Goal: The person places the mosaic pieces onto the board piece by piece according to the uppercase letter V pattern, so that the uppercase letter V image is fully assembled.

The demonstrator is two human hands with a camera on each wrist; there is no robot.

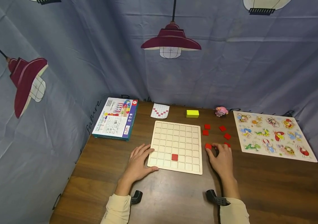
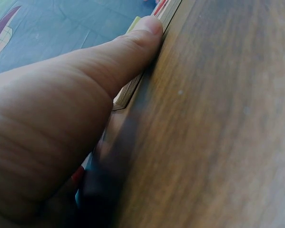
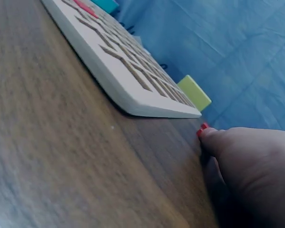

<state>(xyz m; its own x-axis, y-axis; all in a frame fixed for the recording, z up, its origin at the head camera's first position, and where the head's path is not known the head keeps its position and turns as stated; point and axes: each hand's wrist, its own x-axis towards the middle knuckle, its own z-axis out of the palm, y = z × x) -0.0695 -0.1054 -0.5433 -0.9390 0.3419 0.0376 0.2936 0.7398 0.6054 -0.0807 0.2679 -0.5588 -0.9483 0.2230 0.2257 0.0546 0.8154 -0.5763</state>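
A pale wooden grid board (image 1: 175, 137) lies mid-table with one red tile (image 1: 174, 157) set in a lower cell. My left hand (image 1: 139, 163) lies flat at its left edge, fingers straight and thumb (image 2: 132, 42) pressed against the board's rim (image 2: 130, 92). Several loose red tiles (image 1: 222, 128) lie to the right of the board. My right hand (image 1: 221, 157) rests among the nearest ones, thumb and forefinger pinching a red tile (image 1: 208, 146) on the table. In the right wrist view that red tile (image 3: 202, 127) shows at the thumb tip, just past the board's corner (image 3: 180, 111).
At the back stand a colourful game box (image 1: 116, 118), a pattern card (image 1: 160, 111), a yellow block (image 1: 192, 113) and a small pink toy (image 1: 221, 111). An insect peg puzzle (image 1: 273, 135) lies at the right. Blue printed curtains close in the brown table (image 1: 175, 199).
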